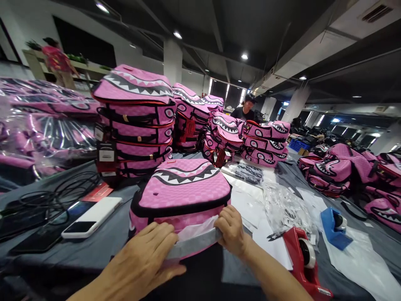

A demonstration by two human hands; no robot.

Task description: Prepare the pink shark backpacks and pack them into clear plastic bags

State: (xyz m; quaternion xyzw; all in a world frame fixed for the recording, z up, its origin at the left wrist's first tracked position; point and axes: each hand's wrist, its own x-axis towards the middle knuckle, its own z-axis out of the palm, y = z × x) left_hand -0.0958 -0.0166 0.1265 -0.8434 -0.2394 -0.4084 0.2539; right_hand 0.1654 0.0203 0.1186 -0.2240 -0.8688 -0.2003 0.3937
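Note:
A pink checked backpack [188,190] with a black-and-white shark-mouth print lies flat in front of me. A grey band [197,244] runs along its near side, with some whitish thin material showing just above it. My left hand [144,255] holds the near left edge, its fingers over the band's end and its thumb stretched out lower down. At the near right corner, my right hand [230,230] is closed, its curled fingers gripping the band and bag edge. Both palms are hidden.
Stacked pink backpacks [138,125] stand behind, with plastic-wrapped ones [59,133] at left. A white phone-like device [92,217] and black cables [62,192] lie left. A red tape dispenser [302,263], a blue one [335,228] and clear bags [288,205] lie right. A person [246,109] is behind.

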